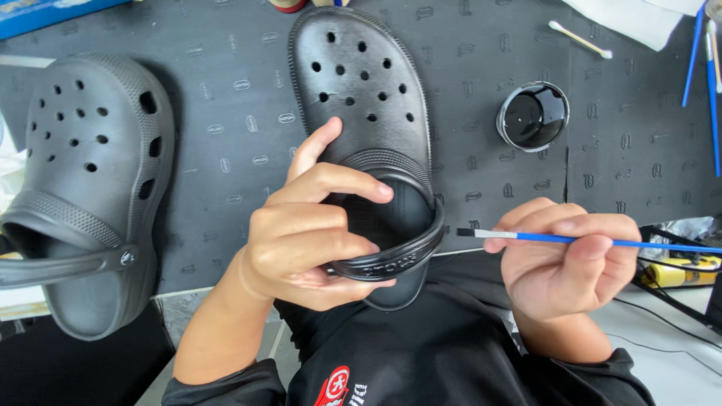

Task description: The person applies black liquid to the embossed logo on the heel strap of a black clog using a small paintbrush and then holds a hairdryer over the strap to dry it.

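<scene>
Black clog [361, 83] lies centre on dark mat [226, 135], toe far, heel near. Left hand [301, 240] grips its heel strap [398, 259], fingers curled into opening. Right hand [564, 263] pinches blue brush [587, 240], bristles pointing left, just beside strap. Paint pot [532, 115] far right of clog. Grey clog [90, 180] left, well apart. Cotton swab [579, 39] far right.

Work surface: dark grey embossed rubber mat [226, 150]. Lying on it: grey clog [90, 188] at left, small round pot of black paint [532, 116], cotton swab [579, 40], blue-handled brushes [711, 83] at right edge, white paper [632, 19].
</scene>
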